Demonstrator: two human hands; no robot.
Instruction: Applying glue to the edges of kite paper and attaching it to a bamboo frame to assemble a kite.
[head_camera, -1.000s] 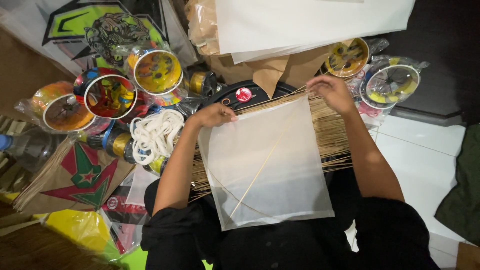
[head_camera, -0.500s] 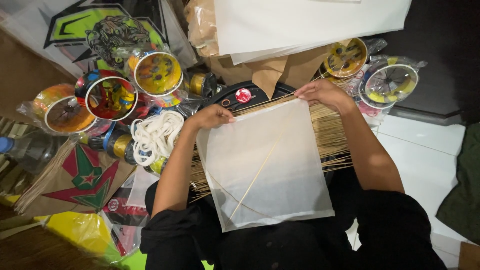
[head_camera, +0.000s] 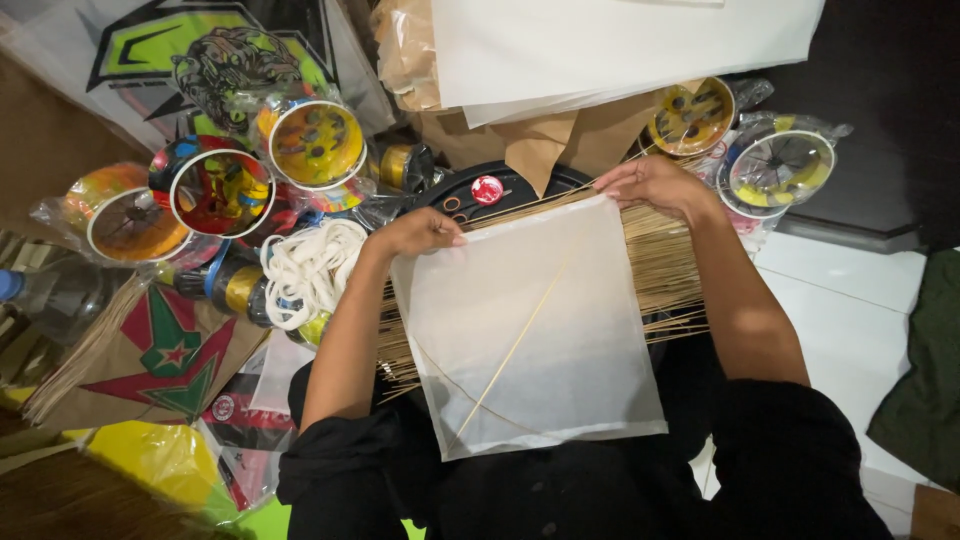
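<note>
Pinching the far edge of a translucent white paper square (head_camera: 530, 330), the left hand (head_camera: 420, 232) presses its nearly closed fingers onto the sheet's corner at about ten o'clock, while the right hand (head_camera: 655, 183) curls over the corner at about one o'clock, fingers bent down on the edge. Both grips seem meant to keep the thin sheet taut and flat, since paper this light would otherwise lift or wrinkle. Whether the thumbs reach under the paper I cannot tell.

The square lies across the person's lap at the centre of the view, on top of a bundle of thin bamboo sticks (head_camera: 665, 265) that fans out beneath it toward three o'clock. A straight stick (head_camera: 520, 340) runs diagonally under the sheet from upper right to lower left, and a thinner curved stick (head_camera: 470, 390) bows across the lower left part; they show through the paper, probably laid there as a frame.

Just beyond the hands, at twelve o'clock, sits a black tray (head_camera: 480, 190) with a small red cap, and past it brown paper (head_camera: 560, 140) and a stack of white sheets (head_camera: 620, 45), near enough to reach. At nine o'clock a coil of white cord (head_camera: 315, 265) rests beside several colourful line spools (head_camera: 210, 190); two more spools (head_camera: 775, 165) lie at two o'clock. A brown kite with a red and green star (head_camera: 170, 355) lies at eight o'clock.
</note>
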